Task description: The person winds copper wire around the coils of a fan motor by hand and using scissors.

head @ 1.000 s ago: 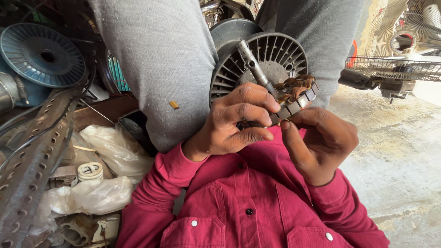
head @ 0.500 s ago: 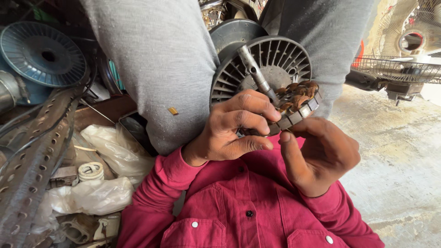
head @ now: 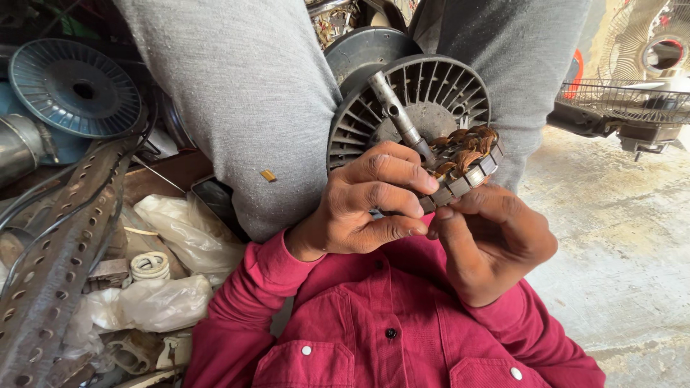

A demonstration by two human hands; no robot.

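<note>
1. The motor stator (head: 463, 162), a ring of steel laminations wound with brown copper coils, sits at about 1 o'clock from the middle of the view, held up between both hands above the lap.
2. The left hand (head: 370, 205) curls over the stator's near edge, its fingers (head: 399, 176) bent and closed against the laminated rim.
3. The right hand (head: 496, 244) grips from below at 4 o'clock of the stator, thumb and forefinger pinched on the rim and the other fingers folded loosely toward the palm.
4. A ribbed grey fan housing (head: 431, 100) with a steel shaft (head: 399, 118) stands just behind the stator at 12 o'clock, between grey-trousered knees.
5. Red shirt sleeves (head: 244, 309) run down to 6 o'clock.
6. At 9 o'clock lie a blue plastic spool (head: 75, 88), a perforated metal strip (head: 57, 266) and crumpled plastic bags (head: 183, 230).
7. A wire fan guard (head: 625, 100) rests at 2 o'clock on the concrete floor (head: 618, 244).
</note>
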